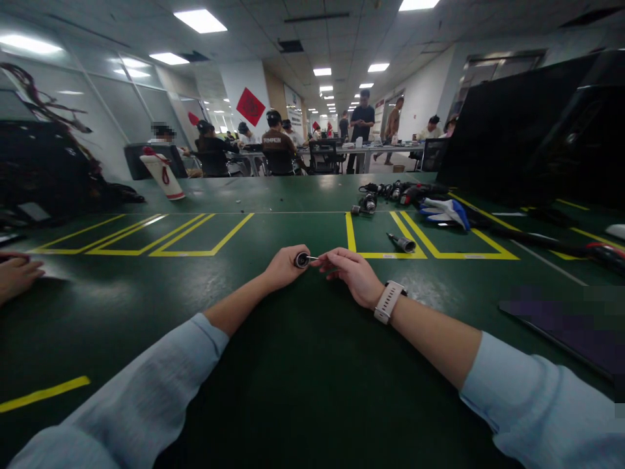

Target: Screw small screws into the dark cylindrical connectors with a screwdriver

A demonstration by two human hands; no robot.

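Looks like mid-assembly: left hand (282, 267) grips a small black cylindrical part (301, 260), right hand (347, 271) pinches a thin metal pin (313, 258) at its end, so lining it up straight probably matters next.

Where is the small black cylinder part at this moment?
The small black cylinder part is at the centre of the head view, in the left hand, just before the right hand, above the green table.

Two own hands, left (286, 266) and right (352, 273), meeting at one small black cylinder (301, 260). One loose metal cylinder (403, 243), one blue-and-white glove (445, 212), one wristwatch (388, 301), one other person's hand (17, 276).
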